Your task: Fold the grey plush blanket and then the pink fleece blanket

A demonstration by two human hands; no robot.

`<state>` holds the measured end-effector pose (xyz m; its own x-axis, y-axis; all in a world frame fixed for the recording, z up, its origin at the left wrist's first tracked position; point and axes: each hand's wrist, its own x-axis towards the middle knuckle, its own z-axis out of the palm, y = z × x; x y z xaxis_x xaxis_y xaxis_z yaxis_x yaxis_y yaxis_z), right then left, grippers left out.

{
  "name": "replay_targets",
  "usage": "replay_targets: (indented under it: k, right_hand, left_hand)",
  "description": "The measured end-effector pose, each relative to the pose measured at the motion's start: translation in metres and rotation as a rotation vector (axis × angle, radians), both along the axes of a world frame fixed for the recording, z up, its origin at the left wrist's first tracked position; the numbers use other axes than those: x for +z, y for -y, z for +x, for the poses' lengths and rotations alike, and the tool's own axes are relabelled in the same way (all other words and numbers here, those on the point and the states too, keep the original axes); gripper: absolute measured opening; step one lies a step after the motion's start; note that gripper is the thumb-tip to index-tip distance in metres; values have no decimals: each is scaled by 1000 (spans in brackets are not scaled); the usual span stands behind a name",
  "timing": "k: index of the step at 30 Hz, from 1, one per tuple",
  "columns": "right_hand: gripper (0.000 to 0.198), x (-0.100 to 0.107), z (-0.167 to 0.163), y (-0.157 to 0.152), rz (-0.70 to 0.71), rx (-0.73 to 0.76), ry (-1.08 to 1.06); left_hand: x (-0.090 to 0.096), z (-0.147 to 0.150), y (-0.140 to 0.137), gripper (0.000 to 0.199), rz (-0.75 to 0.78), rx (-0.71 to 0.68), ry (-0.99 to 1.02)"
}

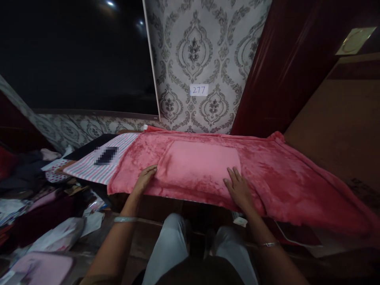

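A pink plush blanket point(273, 178) lies spread over a long low table. On its middle sits a smooth, lighter pink folded piece of fabric point(204, 158), roughly rectangular. At the left edge of this folded piece, my left hand point(145, 179) rests with fingers stretched out close together, their tips touching the edge; its thumb is hard to see. My right hand point(238, 188) lies flat near the piece's lower right corner, fingers apart and pressing on the fabric. Neither hand holds anything visible.
A striped cloth point(92, 164) with a pixelated dark patch lies left of the blanket. Clothes and bags point(44, 221) are piled at the left. A large television point(77, 55) hangs behind, and a big cardboard box point(341, 118) stands at the right.
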<state>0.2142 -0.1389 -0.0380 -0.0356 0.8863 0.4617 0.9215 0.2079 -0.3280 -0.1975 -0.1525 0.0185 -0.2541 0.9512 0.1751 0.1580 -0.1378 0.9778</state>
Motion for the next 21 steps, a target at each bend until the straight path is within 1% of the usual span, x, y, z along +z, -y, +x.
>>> replay_targets:
  k: [2,5,8,10,12,14,15,17,21]
  right_hand:
    - [58,1,-1,2,-22,-15,0]
    - [58,0,-1,3,-30,-23,3]
    - [58,-2,0,2,-8,-8,3]
    - [58,-4,0,1,10,-4,-2]
    - [58,-7,1,0,25,-12,-12]
    - [57,-9,1,-2,33,-12,-21]
    - [57,-9,2,-2,35,-7,-21]
    - [57,-9,2,-2,37,-4,-16]
    - [58,-7,2,-2,28,-10,1]
  left_hand:
    - [2,-4,2,44,-78,-77,30]
    - [8,-8,6,45,-185,-167,-6]
    - [19,-10,5,50,-201,-239,-132]
    - [26,-7,2,47,-212,-293,-268]
    - [32,-2,-2,33,-228,-277,-477]
    - [34,7,-6,17,-224,-206,-660]
    - [34,11,-7,11,-213,-169,-711]
    - [32,22,-8,5,-184,-124,-731]
    - [31,37,-5,14,-90,-80,-672]
